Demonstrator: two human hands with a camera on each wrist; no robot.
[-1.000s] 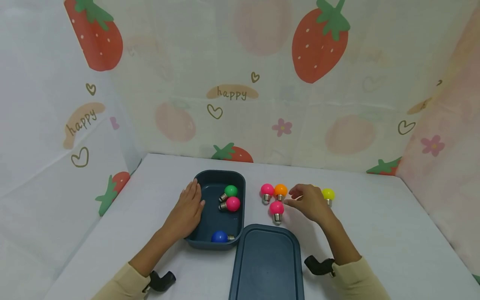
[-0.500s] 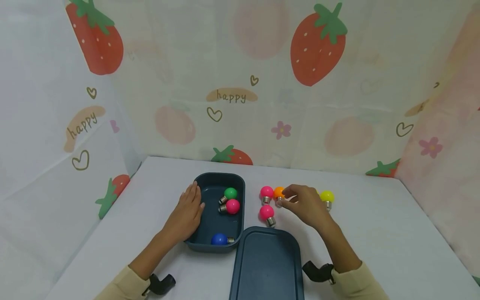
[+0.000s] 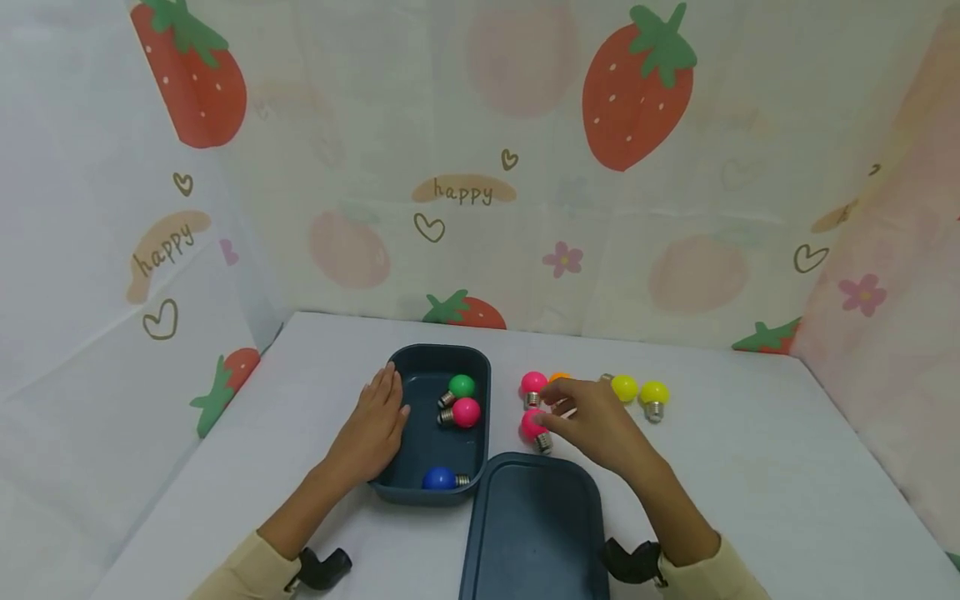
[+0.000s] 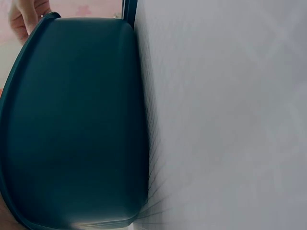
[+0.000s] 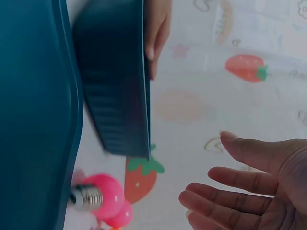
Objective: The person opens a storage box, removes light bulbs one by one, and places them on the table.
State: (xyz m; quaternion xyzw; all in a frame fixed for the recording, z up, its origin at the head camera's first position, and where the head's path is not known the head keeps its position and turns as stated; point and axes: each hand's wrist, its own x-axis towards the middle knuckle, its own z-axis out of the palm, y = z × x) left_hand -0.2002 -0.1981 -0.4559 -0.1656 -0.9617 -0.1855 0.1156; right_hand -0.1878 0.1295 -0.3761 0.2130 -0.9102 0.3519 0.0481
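Note:
My left hand [image 3: 367, 429] rests with straight fingers on the left rim of a dark blue-grey box [image 3: 442, 448]. Inside lie a green bulb [image 3: 462, 386], a pink bulb [image 3: 467, 412] and a blue bulb [image 3: 439, 477]. Right of the box, my right hand [image 3: 596, 423] hovers with thumb and fingers apart, its thumb tip overlapping the nearer pink bulb [image 3: 531, 426]. The right wrist view shows that hand [image 5: 244, 191] spread, with nothing between its fingers. Behind are another pink bulb [image 3: 533, 382] and an orange bulb [image 3: 559, 377], mostly hidden by the fingers.
A matching lid [image 3: 534, 533] lies flat in front, close against the box's near right corner. Two yellow bulbs [image 3: 624, 388] sit beyond the right hand. Printed cloth walls [image 3: 480, 258] enclose the white table [image 3: 765, 467] at the back and sides.
My right hand has shifted left and a little nearer, uncovering a yellow bulb and covering most of the orange one. The nearer pink bulb has moved left and turned. My left hand stays put.

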